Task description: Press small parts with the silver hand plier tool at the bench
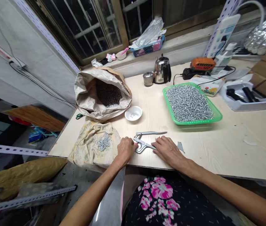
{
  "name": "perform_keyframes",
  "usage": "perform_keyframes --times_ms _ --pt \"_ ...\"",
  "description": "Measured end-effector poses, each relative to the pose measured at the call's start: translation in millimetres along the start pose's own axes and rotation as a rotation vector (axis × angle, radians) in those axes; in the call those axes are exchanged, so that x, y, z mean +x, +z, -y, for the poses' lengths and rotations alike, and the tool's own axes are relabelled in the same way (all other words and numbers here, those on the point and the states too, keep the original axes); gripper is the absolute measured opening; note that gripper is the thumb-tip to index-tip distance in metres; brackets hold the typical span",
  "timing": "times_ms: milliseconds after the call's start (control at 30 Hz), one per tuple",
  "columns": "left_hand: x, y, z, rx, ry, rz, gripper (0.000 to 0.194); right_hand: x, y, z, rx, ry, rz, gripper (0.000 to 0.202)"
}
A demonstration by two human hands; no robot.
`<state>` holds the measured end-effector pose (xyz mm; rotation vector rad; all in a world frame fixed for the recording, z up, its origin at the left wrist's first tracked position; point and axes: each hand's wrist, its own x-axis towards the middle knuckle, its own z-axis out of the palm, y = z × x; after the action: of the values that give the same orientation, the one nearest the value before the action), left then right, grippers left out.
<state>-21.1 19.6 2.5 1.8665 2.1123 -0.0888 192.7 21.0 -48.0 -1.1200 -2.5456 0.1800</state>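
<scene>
Grey metal spring-handled pliers [142,146] lie near the table's front edge, their handles spread apart. My left hand [125,150] is closed at their head, fingertips pinched beside a small red spot; what they hold is too small to make out. My right hand [168,150] rests over the end of the lower handle, fingers curled on it. The upper handle lies free of both hands. Left of my left hand, a pile of small silver metal pins [104,142] sits on a patterned yellowish cloth [88,153]. A white bowl [133,113] with several pins stands behind the pliers.
A green tray [217,117] heaped with silver pins stands at the right. An open paper sack [83,94] of small dark pieces is at the left, beside green-handled scissors [79,116]. Behind are a kettle [162,69], a jar [148,79] and an orange battery [202,64].
</scene>
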Motion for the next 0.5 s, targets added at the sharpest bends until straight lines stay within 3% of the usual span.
perform_keyframes --times_ms 133,233,300,400,433,500 --pt "1 -0.8 -7 -0.066 -0.055 0.043 0.012 -2 2 -3 -0.026 -0.018 -0.035 0.011" --pt "0 1.8 -7 -0.203 -0.027 0.067 0.022 -4 2 -12 -0.034 0.021 -0.08 0.016" --pt "1 6.7 -6 -0.388 -0.06 0.151 0.031 -6 2 -20 -0.02 0.03 -0.091 0.016" --pt "0 17.4 -3 -0.763 -0.213 0.378 0.034 -10 5 -28 0.014 0.027 -0.09 0.018" --pt "-1 20.9 -2 -0.867 -0.266 0.409 0.033 -11 7 -29 0.027 0.028 -0.088 0.019" --pt "-4 25.4 1 -1.02 -0.328 0.323 0.03 -13 12 -31 0.043 0.042 -0.093 0.019"
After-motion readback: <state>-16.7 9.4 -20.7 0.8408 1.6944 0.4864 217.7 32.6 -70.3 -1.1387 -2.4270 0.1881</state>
